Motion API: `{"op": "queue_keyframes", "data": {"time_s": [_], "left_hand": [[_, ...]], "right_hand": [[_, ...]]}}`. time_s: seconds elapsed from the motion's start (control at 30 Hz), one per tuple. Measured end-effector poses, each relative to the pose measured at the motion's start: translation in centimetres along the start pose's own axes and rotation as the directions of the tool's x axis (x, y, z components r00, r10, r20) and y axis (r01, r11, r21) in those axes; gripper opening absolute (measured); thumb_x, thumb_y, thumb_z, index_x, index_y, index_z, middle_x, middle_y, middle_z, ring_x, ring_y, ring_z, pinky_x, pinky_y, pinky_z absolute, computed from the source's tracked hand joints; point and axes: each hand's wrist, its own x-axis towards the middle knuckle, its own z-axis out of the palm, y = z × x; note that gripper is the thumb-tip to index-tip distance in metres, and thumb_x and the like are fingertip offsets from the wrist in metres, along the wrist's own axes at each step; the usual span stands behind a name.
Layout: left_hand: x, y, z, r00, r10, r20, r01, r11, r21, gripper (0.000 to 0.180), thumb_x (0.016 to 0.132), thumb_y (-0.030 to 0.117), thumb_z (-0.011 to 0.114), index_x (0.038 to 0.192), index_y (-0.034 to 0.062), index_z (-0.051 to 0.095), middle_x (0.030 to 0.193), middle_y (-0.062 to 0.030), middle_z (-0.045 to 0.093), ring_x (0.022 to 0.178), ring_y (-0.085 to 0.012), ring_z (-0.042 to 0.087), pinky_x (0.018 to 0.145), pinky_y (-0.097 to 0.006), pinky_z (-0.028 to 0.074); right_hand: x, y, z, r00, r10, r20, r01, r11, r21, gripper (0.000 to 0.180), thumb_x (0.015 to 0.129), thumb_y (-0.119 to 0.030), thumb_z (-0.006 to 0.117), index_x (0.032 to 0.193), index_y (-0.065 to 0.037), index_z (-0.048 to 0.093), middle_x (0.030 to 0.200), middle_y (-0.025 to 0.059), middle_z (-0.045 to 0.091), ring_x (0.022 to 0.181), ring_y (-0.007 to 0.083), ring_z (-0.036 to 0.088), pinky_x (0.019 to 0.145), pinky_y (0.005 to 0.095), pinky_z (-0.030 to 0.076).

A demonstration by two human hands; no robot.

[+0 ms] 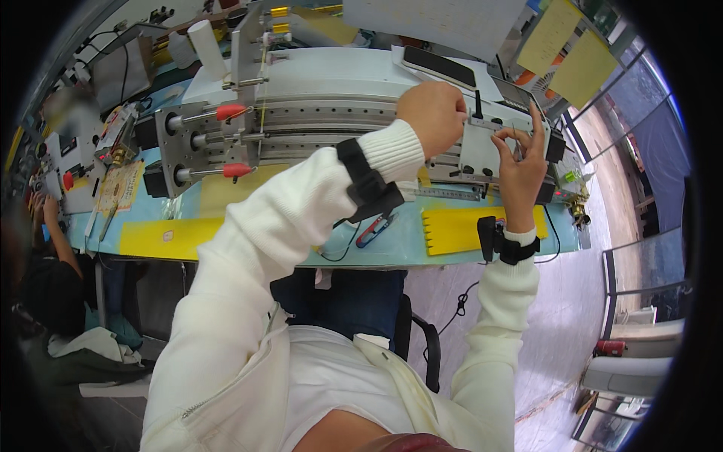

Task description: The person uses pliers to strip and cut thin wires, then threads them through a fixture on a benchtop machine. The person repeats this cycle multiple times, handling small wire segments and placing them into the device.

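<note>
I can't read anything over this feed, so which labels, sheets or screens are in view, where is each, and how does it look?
Phone: dark screen, lying on the machine top behind the left hand.
Yellow sheets: two, hanging upper right.
White sheet: top centre.
Printed card: on the bench, left.

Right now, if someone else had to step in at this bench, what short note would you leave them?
Left hand: closed in a fist at the grey metal machine, by a small black pin; what it grips is hidden.
Right hand: fingers pinched at the machine's right end block; held item too small to tell.
On the bench: yellow comb-edged pad, small snips, phone on top of the machine.
Done or left: cannot tell.
</note>
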Motion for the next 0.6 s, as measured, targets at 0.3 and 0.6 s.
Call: {"op": "queue_keyframes", "data": {"time_s": [0.3, 0.6], "left_hand": [[2.0, -0.2, 2.8, 0.996, 0.048, -0.070, -0.025, 0.953, 0.301, 0.018, 0.078, 0.024, 0.075, 0.083, 0.0070, 0.074, 0.090, -0.0116, 0.071, 0.094, -0.0275, 0.067, 0.083, -0.037, 0.047], [-3.8, 1.5, 0.5, 0.999, -0.041, 0.010, 0.042, 0.961, -0.274, 0.009, 0.070, 0.011, 0.073, 0.067, 0.0029, 0.072, 0.065, -0.0146, 0.067, 0.066, -0.0312, 0.069, 0.065, -0.039, 0.055]], "right_hand": [[0.4, 1.6, -0.7, 0.977, -0.146, 0.156, 0.156, 0.986, -0.055, 0.068, 0.091, 0.002, 0.064, 0.151, -0.014, 0.038, 0.092, 0.0034, 0.065, 0.082, 0.0124, 0.059, 0.079, 0.0255, 0.047], [-2.8, -1.3, 0.2, 0.986, 0.042, 0.162, -0.059, 0.993, 0.103, 0.059, 0.096, 0.001, 0.060, 0.150, -0.010, 0.039, 0.097, 0.0068, 0.065, 0.089, 0.0138, 0.061, 0.085, 0.0275, 0.049]]}}
